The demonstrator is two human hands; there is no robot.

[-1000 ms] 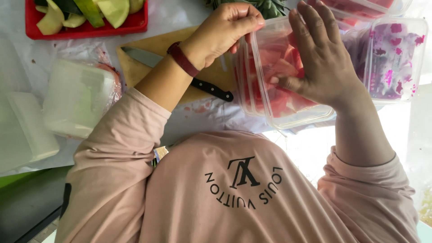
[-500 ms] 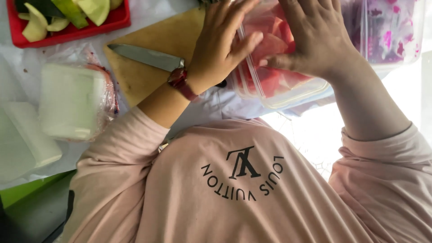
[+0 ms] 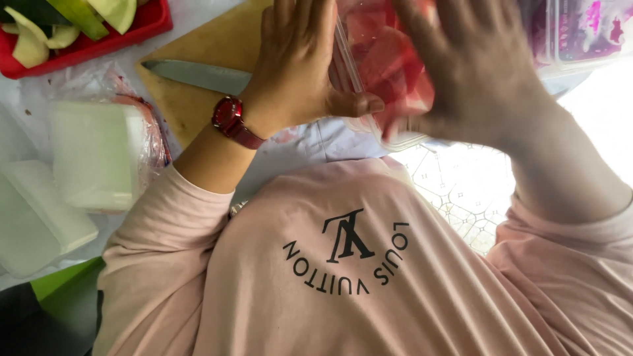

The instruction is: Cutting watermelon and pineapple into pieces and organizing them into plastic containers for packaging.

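My left hand (image 3: 300, 62), with a dark red wristwatch (image 3: 231, 118) on the wrist, presses against the left side of a clear plastic container (image 3: 386, 62) filled with red fruit pieces. My right hand (image 3: 478, 66) lies blurred over the container's right side and top, covering much of it. Both hands hold the container just above the table edge, close to my chest. A knife (image 3: 198, 76) with a steel blade lies on a wooden cutting board (image 3: 211, 49) under my left wrist.
A red tray (image 3: 142, 26) with green fruit slices sits at the top left. Empty clear plastic boxes (image 3: 92, 155) lie stacked at the left. A container of purple fruit pieces (image 3: 587, 33) stands at the top right. Tiled floor (image 3: 455, 191) shows below the table edge.
The view has shifted closer. Both hands have slid around the red fruit container, the right hand moving fast across its top and the left thumb now under its near edge.
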